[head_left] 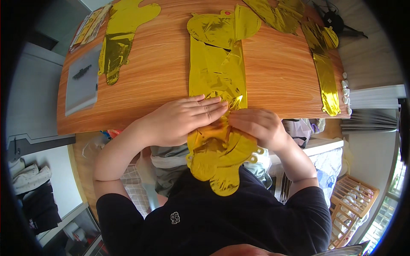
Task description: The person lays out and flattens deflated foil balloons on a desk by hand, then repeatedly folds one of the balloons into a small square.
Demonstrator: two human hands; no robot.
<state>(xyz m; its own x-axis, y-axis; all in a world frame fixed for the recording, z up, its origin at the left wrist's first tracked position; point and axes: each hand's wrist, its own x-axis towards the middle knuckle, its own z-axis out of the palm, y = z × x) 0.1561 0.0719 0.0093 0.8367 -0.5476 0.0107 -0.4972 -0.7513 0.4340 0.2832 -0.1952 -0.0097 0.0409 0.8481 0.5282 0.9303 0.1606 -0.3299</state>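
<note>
hands, left point(181, 119) and right point(256, 124), press gold foil balloon point(218, 72) flat

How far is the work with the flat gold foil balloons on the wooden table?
Looks done: three flat gold foil balloons lie apart, one at the left, others at the far edge and right. In hand: the left hand and right hand press flat on the middle gold foil balloon, which hangs over the near edge of the wooden table. It remains wrinkled.
</note>
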